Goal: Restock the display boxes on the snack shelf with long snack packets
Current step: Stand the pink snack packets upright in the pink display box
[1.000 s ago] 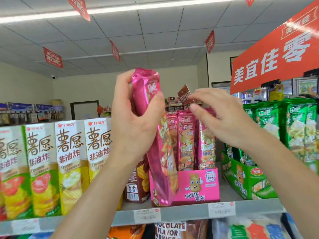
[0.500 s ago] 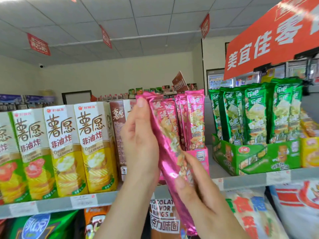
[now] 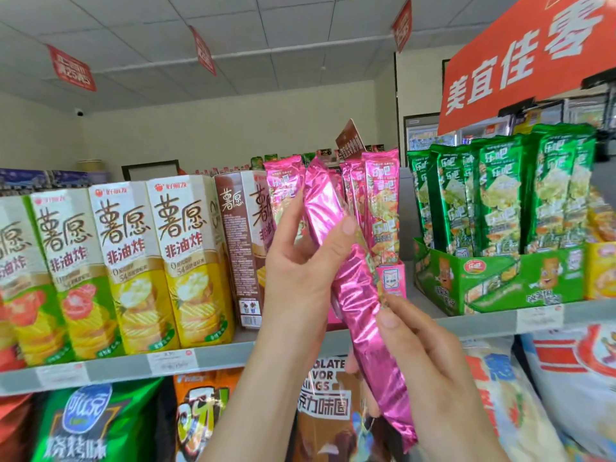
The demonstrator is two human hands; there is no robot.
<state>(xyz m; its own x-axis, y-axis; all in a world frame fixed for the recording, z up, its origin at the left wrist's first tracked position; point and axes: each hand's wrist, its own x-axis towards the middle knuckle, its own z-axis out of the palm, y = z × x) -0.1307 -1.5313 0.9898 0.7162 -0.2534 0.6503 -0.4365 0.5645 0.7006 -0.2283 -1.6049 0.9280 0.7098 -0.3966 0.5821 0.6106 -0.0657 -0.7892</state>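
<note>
Two hands share one long pink snack packet (image 3: 353, 295). Your left hand (image 3: 300, 275) grips its upper half, with the thumb across the front and the fingers (image 3: 286, 228) curled behind. Your right hand (image 3: 430, 378) pinches the lower half, thumb pressed on the foil edge. The packet hangs tilted in the air, its top end up among the shelved pink packets and its bottom end well below the shelf edge (image 3: 216, 360). It is just in front of the pink display box (image 3: 391, 281) and not yet in it.

You look to be lining the packet up for insertion. The next move calls for lifting it clear of the box's front lip, turning it upright, and lowering the bottom end into whatever gap remains on the box's left side, which your left hand hides.

That pink box holds several pink packets (image 3: 380, 201) standing upright on its right side. Another pink packet (image 3: 283, 185) rises behind your left fingers, and you cannot tell from here whether it stands in the box or sits in your grip. To the right, the green display box (image 3: 500, 285) is packed with upright green packets (image 3: 500, 195). To the left, tall chip cartons (image 3: 180, 261) stand in a row on the same shelf.
</note>
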